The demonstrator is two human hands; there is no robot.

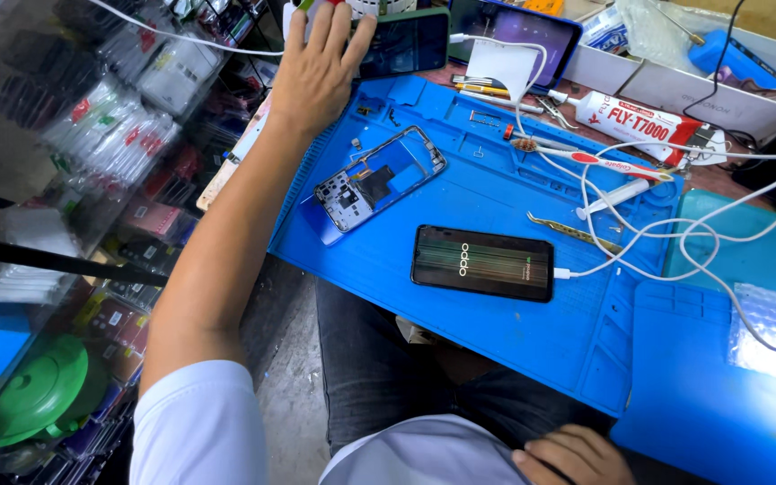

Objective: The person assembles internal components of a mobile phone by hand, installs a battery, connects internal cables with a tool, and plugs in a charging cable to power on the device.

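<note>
The left hand [321, 63] reaches out flat, fingers spread, its fingertips resting on a dark phone [403, 41] at the far left corner of the blue repair mat [487, 193]. The right hand [572, 456] lies loosely curled on the person's lap, holding nothing. A stripped phone frame [377, 183] lies near the mat's left edge; a lit smartphone [483, 262] on a white cable [639, 242] sits mid-mat, tweezers [575, 233] just beyond

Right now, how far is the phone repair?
Done: the black phone lies on the blue mat, cabled, its screen lit. In hand: the left hand touches another phone at the mat's far edge. Left: the opened phone frame remains uncovered. The right hand rests on the lap.
</note>
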